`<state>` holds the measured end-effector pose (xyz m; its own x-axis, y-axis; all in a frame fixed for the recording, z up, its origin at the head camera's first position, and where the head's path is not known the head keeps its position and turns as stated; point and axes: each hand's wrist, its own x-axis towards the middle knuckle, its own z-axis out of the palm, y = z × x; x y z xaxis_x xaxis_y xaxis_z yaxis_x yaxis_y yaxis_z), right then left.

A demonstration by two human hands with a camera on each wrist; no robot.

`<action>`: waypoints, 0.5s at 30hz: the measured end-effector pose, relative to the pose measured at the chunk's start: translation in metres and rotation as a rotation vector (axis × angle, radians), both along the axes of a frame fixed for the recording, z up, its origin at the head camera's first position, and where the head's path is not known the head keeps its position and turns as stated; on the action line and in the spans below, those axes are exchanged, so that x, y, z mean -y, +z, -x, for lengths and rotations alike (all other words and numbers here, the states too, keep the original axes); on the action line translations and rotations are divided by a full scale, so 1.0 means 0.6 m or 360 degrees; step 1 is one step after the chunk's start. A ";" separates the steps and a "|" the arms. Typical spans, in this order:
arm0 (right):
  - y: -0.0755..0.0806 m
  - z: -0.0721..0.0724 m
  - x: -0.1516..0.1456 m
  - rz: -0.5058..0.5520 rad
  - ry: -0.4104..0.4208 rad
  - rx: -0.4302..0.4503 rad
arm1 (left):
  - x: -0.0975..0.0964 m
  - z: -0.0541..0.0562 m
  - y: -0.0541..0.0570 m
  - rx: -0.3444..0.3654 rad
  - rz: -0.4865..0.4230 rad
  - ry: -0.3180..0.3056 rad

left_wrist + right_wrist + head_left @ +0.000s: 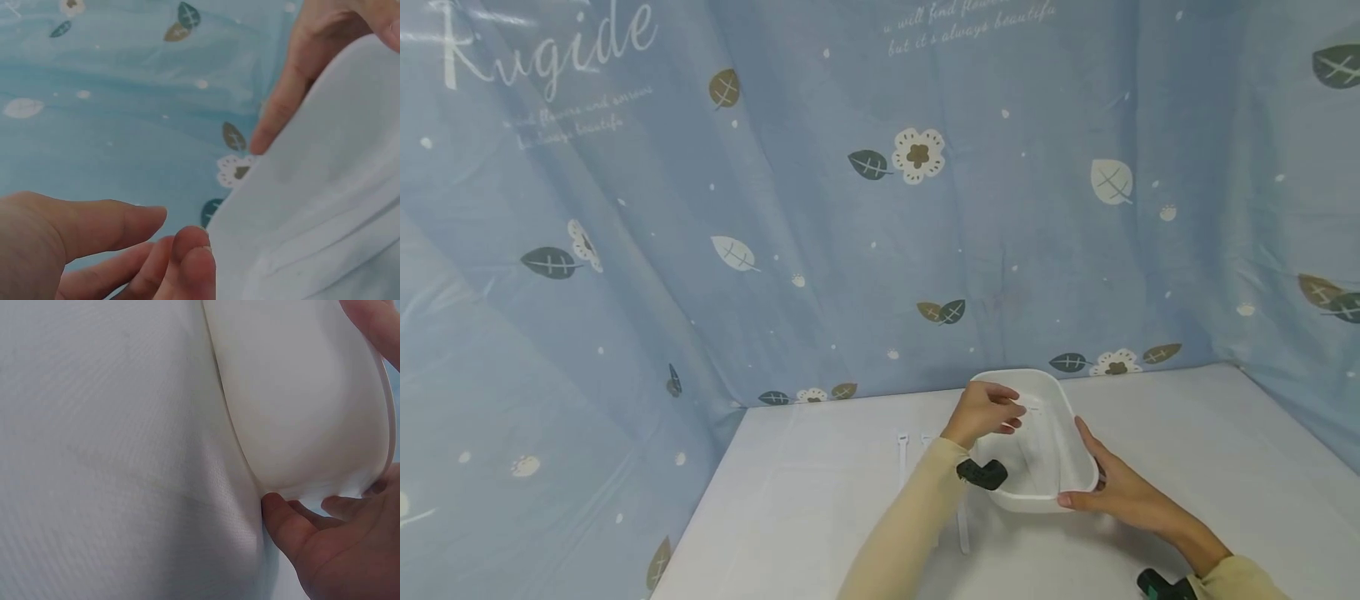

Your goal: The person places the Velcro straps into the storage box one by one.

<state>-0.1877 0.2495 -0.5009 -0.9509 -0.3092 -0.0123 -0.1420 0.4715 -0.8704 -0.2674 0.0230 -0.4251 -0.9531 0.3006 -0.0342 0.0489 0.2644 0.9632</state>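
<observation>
A white rectangular tray [1030, 503] with rounded corners is tipped toward the camera in the head view. My right hand [1123, 493] grips its near right corner, thumb on the rim and fingers around the outer wall, as the right wrist view shows from below the tray wall [306, 394]. Over the tray's left side hangs my left hand [987, 412], its fingers loosely bent with nothing visible between them. In the left wrist view, the left hand's fingertips [195, 250] are close to the rim; contact is unclear. Thin white strips [325, 250] lie inside the tray.
White strips like cable ties [903, 457] lie on the white table [790, 500] left of the tray, partly hidden by the left sleeve [898, 533]. Another strip end [963, 532] shows nearer the front. A blue patterned curtain [820, 317] hangs behind the table.
</observation>
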 end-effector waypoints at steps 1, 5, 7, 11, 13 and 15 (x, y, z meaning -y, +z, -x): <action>0.000 0.000 0.000 -0.0004 0.0003 0.0003 | 0.005 -0.001 0.002 -0.0017 -0.0002 -0.0004; -0.001 -0.001 -0.001 0.0017 0.0029 0.0014 | 0.024 -0.008 0.009 -0.0068 -0.0034 -0.0026; -0.001 -0.002 -0.002 0.0025 0.0032 0.0014 | 0.034 -0.013 0.013 -0.0102 -0.0032 -0.0035; 0.000 0.000 -0.003 0.0025 0.0025 -0.0007 | 0.054 -0.023 0.020 -0.0181 -0.0005 -0.0030; 0.000 0.000 -0.003 0.0023 0.0021 -0.0018 | 0.064 -0.027 0.022 -0.0211 0.0000 -0.0020; 0.000 -0.001 -0.003 0.0022 0.0021 -0.0029 | 0.074 -0.032 0.024 -0.0225 -0.0010 -0.0006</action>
